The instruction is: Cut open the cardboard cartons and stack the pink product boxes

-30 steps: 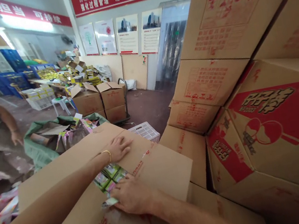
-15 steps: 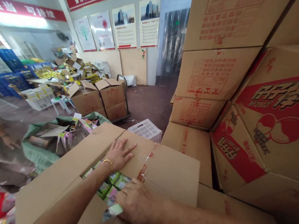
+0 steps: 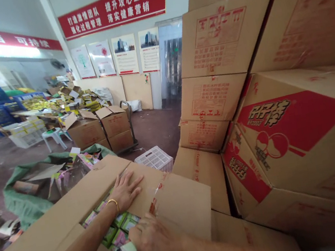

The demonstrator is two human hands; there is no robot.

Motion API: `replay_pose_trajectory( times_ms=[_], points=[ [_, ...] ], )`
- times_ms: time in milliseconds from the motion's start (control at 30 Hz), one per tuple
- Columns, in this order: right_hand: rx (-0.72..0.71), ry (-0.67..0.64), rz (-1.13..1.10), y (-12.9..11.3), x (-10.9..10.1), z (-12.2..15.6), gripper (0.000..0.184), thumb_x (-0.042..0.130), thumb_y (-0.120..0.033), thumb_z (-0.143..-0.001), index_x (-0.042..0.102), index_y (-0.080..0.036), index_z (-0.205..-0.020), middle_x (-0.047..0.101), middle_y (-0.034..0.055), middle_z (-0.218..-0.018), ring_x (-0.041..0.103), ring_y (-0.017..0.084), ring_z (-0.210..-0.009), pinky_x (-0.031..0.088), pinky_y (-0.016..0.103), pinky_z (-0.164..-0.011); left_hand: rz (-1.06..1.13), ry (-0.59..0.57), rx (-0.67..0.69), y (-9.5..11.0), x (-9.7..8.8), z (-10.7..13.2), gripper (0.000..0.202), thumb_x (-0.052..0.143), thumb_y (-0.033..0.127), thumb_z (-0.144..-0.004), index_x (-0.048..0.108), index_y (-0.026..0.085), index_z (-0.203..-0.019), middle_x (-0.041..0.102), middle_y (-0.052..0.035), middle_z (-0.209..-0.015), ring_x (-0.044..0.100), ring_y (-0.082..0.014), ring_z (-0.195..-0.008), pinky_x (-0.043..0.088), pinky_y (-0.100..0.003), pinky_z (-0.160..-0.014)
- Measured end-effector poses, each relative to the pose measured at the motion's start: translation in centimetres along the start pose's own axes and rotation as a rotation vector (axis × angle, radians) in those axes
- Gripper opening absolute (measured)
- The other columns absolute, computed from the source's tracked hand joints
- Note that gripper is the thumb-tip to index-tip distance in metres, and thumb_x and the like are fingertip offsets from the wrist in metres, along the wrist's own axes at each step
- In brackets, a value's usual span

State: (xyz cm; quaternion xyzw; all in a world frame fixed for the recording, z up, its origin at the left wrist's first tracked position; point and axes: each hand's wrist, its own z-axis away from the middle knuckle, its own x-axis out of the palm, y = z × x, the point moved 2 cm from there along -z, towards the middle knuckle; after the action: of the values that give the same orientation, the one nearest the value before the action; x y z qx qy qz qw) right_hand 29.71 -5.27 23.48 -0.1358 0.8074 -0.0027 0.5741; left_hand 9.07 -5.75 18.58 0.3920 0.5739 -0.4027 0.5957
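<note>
A large cardboard box (image 3: 174, 201) stands in front of me with its top flaps partly apart, showing several small green and pink packets (image 3: 117, 230) inside. My left hand (image 3: 126, 189), with a gold bracelet at the wrist, lies flat with fingers spread on the far flap. My right hand (image 3: 151, 241) rests on the near flap at the gap's edge, fingers curled over a bit of clear tape or wrapper at its fingertips.
Stacked cartons with red print (image 3: 283, 123) rise close on the right. A green sack of scrap card and wrappers (image 3: 30, 187) lies at the left. A white plastic crate (image 3: 154, 158) sits beyond the box. Open cartons on a trolley (image 3: 103, 127) stand further back.
The view swung left and up. The gap between the flaps looks a little wider. The person at the far left has gone out of view. Both hands stay on the flaps.
</note>
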Motion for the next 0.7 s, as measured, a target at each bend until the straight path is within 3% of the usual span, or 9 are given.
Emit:
replay_pose_trajectory(
  times_ms=[100, 333, 433, 500, 567, 633, 700],
  points=[
    [-0.004, 0.046, 0.009, 0.1, -0.2, 0.3, 0.023, 0.056, -0.037, -0.093, 0.057, -0.015, -0.086, 0.068, 0.0069, -0.076, 0.062, 0.021, -0.07, 0.043, 0.034, -0.065, 0.013, 0.044, 0.0, -0.3, 0.4, -0.1, 0.051, 0.029, 0.053, -0.098, 0.036, 0.04, -0.147, 0.03, -0.0086, -0.158, 0.021, -0.0304, -0.147, 0.008, -0.059, -0.119],
    [0.04, -0.023, -0.058, -0.4, 0.7, 0.2, 0.02, 0.061, -0.033, -0.09, 0.059, -0.013, -0.088, 0.07, 0.0086, -0.083, 0.064, 0.022, -0.077, 0.048, 0.034, -0.074, 0.02, 0.082, -0.014, -1.2, 1.6, -0.6, 0.051, 0.035, 0.052, -0.097, 0.038, 0.039, -0.147, 0.032, -0.0096, -0.157, 0.023, -0.03, -0.147, 0.007, -0.059, -0.118],
    [0.076, 0.015, -0.222, 2.0, 1.2, -0.7, 0.015, 0.053, -0.027, -0.094, 0.062, -0.014, -0.095, 0.071, 0.0075, -0.092, 0.064, 0.019, -0.084, 0.048, 0.029, -0.079, 0.006, 0.088, -0.064, -1.0, 2.1, -0.6, 0.053, 0.038, 0.05, -0.097, 0.039, 0.034, -0.148, 0.031, -0.0109, -0.157, 0.022, -0.0312, -0.147, 0.009, -0.057, -0.119],
    [0.255, 0.108, -0.256, 5.7, 0.9, -1.3, 0.021, 0.045, -0.017, -0.096, 0.062, -0.014, -0.107, 0.069, 0.0086, -0.107, 0.063, 0.018, -0.097, 0.047, 0.027, -0.088, -0.006, 0.085, -0.064, -0.1, 2.3, -0.3, 0.055, 0.039, 0.05, -0.096, 0.04, 0.03, -0.148, 0.03, -0.0136, -0.158, 0.021, -0.0318, -0.147, 0.01, -0.055, -0.12],
    [0.572, 0.157, -0.128, 10.1, 0.4, -1.4, 0.03, 0.043, -0.016, -0.096, 0.059, -0.013, -0.121, 0.06, 0.0138, -0.128, 0.055, 0.022, -0.118, 0.041, 0.033, -0.1, -0.011, 0.075, -0.062, 1.1, 2.2, 0.3, 0.06, 0.041, 0.053, -0.095, 0.039, 0.027, -0.149, 0.028, -0.0161, -0.158, 0.02, -0.0322, -0.148, 0.01, -0.053, -0.12],
    [0.829, 0.047, -0.012, 13.7, 0.5, -1.2, 0.032, 0.041, -0.02, -0.098, 0.06, -0.011, -0.123, 0.057, 0.0178, -0.132, 0.052, 0.027, -0.122, 0.041, 0.038, -0.1, 0.0, 0.062, -0.074, 2.3, 1.9, 0.9, 0.065, 0.043, 0.058, -0.092, 0.037, 0.027, -0.15, 0.026, -0.0172, -0.158, 0.019, -0.0329, -0.148, 0.01, -0.055, -0.12],
    [0.914, -0.056, 0.026, 15.6, 0.9, -0.8, 0.032, 0.04, -0.021, -0.099, 0.063, -0.009, -0.118, 0.063, 0.0188, -0.123, 0.057, 0.029, -0.114, 0.044, 0.038, -0.094, 0.011, 0.045, -0.088, 3.3, 1.5, 1.4, 0.068, 0.045, 0.059, -0.091, 0.035, 0.027, -0.15, 0.025, -0.0176, -0.158, 0.018, -0.0338, -0.148, 0.01, -0.056, -0.119]
  ],
)
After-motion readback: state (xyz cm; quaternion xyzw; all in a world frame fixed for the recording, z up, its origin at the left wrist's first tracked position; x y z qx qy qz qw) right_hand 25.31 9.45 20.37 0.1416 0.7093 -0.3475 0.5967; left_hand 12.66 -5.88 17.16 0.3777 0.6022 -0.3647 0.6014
